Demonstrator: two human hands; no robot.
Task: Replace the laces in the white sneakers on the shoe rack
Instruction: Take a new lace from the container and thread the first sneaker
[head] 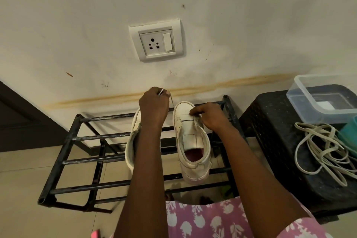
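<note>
Left hand point(153, 106) sits centre frame, raised above the rack's back rail, fingers clenched round the end of a white lace point(161, 92), tip sticking out on top. Under its forearm is the left sneaker point(133, 141), mostly hidden, resting on the black shoe rack point(77, 138). Lace runs down from that hand to the toe end of the right sneaker point(193, 152), just right of centre on the rack bars, toe toward the wall. Right hand point(210, 117) pinches that sneaker's eyelet flap. Far right: black stool point(274, 141) carrying a tangle of loose laces point(324, 152), clear tub point(326, 100) at upper right.
</note>
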